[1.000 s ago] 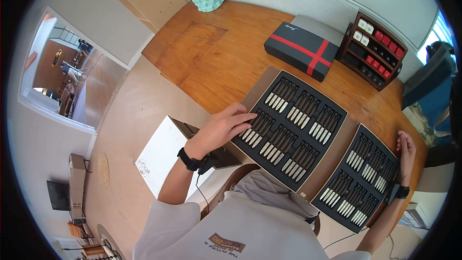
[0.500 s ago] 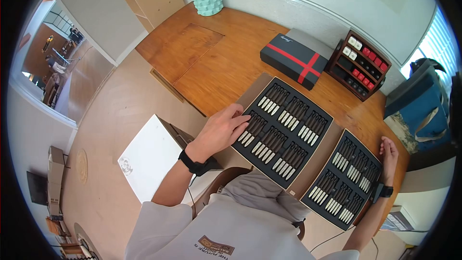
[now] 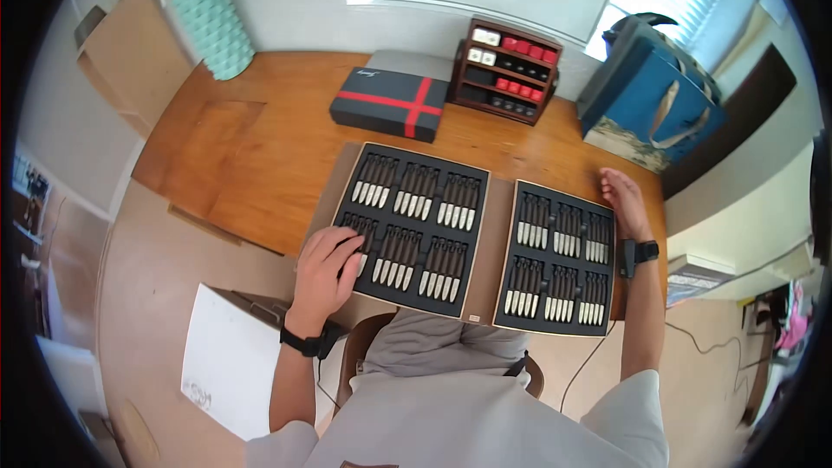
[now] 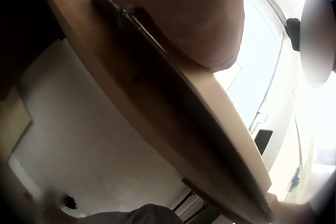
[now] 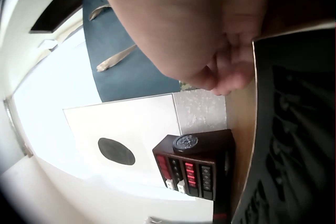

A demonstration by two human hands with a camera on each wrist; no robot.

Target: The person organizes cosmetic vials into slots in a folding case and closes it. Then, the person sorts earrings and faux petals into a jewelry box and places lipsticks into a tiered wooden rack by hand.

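Note:
An opened case lies at the front edge of the table, with a larger left tray (image 3: 418,156) and a smaller right tray (image 3: 555,251). Both black trays hold groups of dark pieces with whitish ends. My left hand (image 3: 322,276) rests over the left tray's lower left corner, its fingertips on the pieces there. Beside the right tray's outer edge, my right hand (image 3: 626,201) lies on the table with loosely curled fingers and holds nothing. The right wrist view shows that hand (image 5: 184,24) next to the tray's edge.
Behind the case are a dark box with red ribbon (image 3: 386,104) and a wooden rack (image 3: 507,69) of red, white and black pieces. A blue bag (image 3: 654,100) stands at the back right. The wooden table (image 3: 234,156) extends left; a white cabinet (image 3: 230,364) stands below it.
The head view has turned to the right, so the table and case appear further left. Both hands keep about the same places beside the trays.

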